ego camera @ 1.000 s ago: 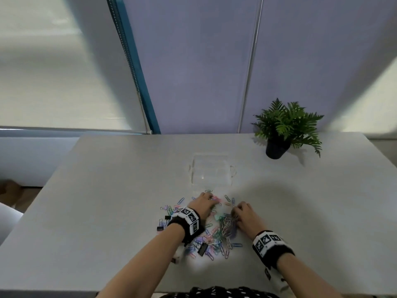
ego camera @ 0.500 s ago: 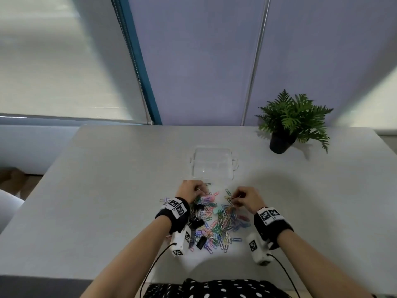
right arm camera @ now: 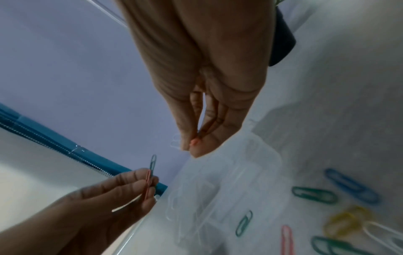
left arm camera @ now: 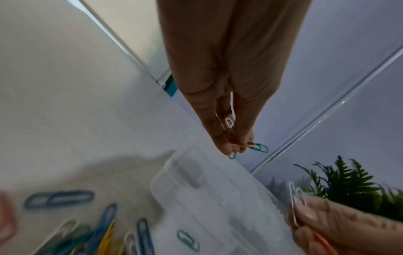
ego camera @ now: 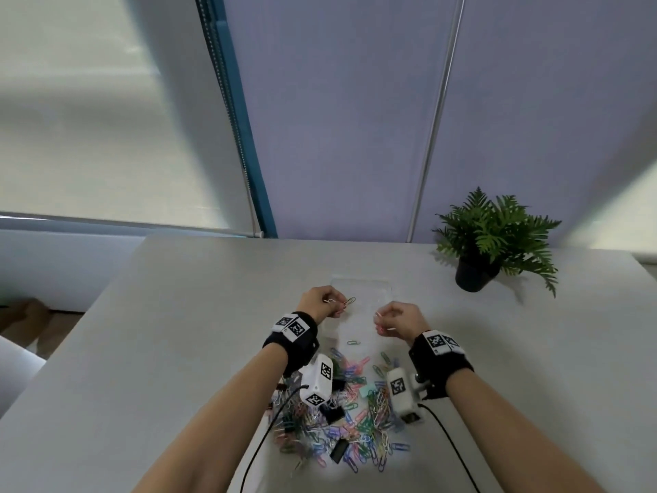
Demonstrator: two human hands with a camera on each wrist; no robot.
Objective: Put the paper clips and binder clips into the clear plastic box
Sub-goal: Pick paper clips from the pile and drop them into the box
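My left hand (ego camera: 337,307) pinches a few paper clips (ego camera: 347,302), white, pink and green (left arm camera: 240,146), just over the near left corner of the clear plastic box (ego camera: 357,281). Over the box's near right side, my right hand (ego camera: 382,320) pinches a pink clip (right arm camera: 194,142) and a white one (left arm camera: 295,203). The box (left arm camera: 207,189) is see-through and blurred below both hands. A pile of coloured paper clips (ego camera: 359,425) with black binder clips (ego camera: 332,411) lies on the table under my wrists. One green clip (ego camera: 353,342) lies alone between pile and box.
A potted fern (ego camera: 492,243) stands at the back right of the grey table (ego camera: 177,350). Cables run from the white wrist cameras (ego camera: 317,384) back across the pile. A wall and a window blind close off the far edge.
Both hands have lifted off the pile with clips pinched in them and moved away from me, up over the near side of the box.
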